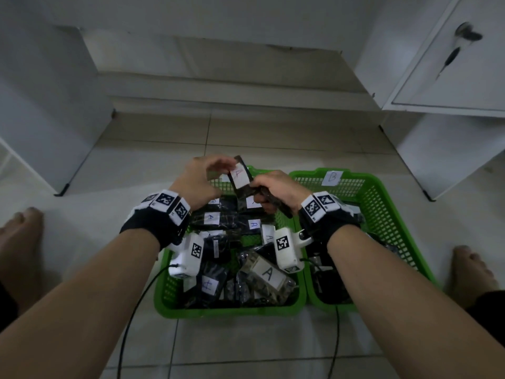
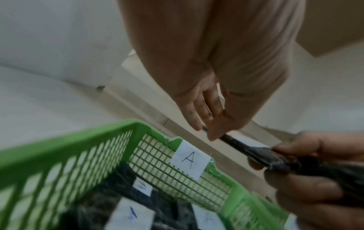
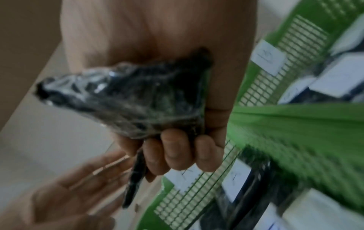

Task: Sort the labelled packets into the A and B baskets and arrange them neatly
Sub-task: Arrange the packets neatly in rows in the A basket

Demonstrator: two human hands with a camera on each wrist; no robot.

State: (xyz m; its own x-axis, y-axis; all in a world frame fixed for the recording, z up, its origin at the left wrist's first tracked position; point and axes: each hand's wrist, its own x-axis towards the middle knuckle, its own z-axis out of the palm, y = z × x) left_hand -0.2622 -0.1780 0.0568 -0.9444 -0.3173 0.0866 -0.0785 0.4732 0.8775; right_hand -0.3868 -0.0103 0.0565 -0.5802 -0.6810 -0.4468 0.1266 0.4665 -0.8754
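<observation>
Pale tiled floor (image 1: 246, 138), white cabinets (image 1: 451, 77) beyond A basket (image 1: 226, 311); right hand (image 1: 276, 192) grips A-labelled packet (image 1: 240, 177) over A basket's far rim; left hand (image 1: 199, 184), fingers straight, touches packet's top. B basket (image 1: 388, 209) just right of A basket.

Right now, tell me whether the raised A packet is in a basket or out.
Out: the right hand holds the A packet up above the A basket.

Looks like a home: tiled floor (image 1: 246, 351), white cupboards (image 1: 451, 64), bare feet (image 1: 472, 272)
</observation>
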